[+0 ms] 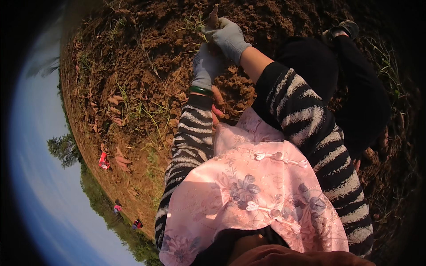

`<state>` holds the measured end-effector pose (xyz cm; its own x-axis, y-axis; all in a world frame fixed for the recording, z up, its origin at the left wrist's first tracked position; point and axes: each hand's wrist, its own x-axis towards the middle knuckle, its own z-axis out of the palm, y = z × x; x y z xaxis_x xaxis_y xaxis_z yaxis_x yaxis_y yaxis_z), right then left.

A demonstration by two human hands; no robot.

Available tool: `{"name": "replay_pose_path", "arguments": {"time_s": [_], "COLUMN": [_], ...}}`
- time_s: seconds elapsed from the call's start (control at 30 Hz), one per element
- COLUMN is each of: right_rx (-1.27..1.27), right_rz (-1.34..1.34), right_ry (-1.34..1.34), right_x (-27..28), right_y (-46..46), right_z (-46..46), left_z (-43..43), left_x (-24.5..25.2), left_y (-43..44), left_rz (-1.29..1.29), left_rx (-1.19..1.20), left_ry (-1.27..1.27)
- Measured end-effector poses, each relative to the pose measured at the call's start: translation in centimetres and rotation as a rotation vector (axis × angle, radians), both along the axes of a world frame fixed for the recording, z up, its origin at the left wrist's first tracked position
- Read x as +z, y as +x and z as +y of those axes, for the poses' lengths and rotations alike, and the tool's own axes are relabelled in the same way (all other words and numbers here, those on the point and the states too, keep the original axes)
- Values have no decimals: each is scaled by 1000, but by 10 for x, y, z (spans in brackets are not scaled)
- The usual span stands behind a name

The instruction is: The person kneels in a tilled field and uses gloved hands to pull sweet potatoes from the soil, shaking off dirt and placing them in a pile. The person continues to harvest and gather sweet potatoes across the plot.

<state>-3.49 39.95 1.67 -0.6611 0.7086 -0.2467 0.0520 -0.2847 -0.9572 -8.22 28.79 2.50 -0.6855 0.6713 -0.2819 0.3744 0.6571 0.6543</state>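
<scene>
Both of my hands wear pale grey knitted gloves over the dug soil. My right hand (229,37) is closed around a dirt-covered root, apparently a sweet potato (213,16), whose narrow end points up and away. Just below and beside it is my left hand (205,65), with a green bangle (200,89) at the wrist; its fingers are in shadow and partly hidden by the right hand, so its hold is unclear. Near the left wrist lie a brownish sweet potato (217,95) and a redder one (218,111), on loose soil.
Clumped brown soil (159,43) and green vines (151,114) spread around. Small piles of sweet potatoes (122,160) lie to the left, near a red bag or package (104,161). Two people (117,208) are far off by the trees. My bent leg (308,63) is at the right.
</scene>
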Motion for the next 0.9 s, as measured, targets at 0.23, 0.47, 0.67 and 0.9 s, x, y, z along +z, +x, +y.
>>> {"name": "replay_pose_path", "arguments": {"time_s": [0.23, 0.47, 0.67, 0.9], "right_rx": [-130, 225, 90, 256], "right_rz": [-210, -75, -254, -257], "right_ry": [-230, -284, -64, 40], "right_x": [-2, 11, 25, 27], "right_y": [3, 20, 27, 26], "right_z": [8, -9, -1, -9], "left_z": [-19, -72, -177, -257], "left_x": [4, 12, 19, -12], "left_y": [-15, -22, -21, 22], "left_rz": [612, 301, 222, 246], "left_rx": [-286, -259, 88, 135], "left_ry": [4, -102, -270, -582]}}
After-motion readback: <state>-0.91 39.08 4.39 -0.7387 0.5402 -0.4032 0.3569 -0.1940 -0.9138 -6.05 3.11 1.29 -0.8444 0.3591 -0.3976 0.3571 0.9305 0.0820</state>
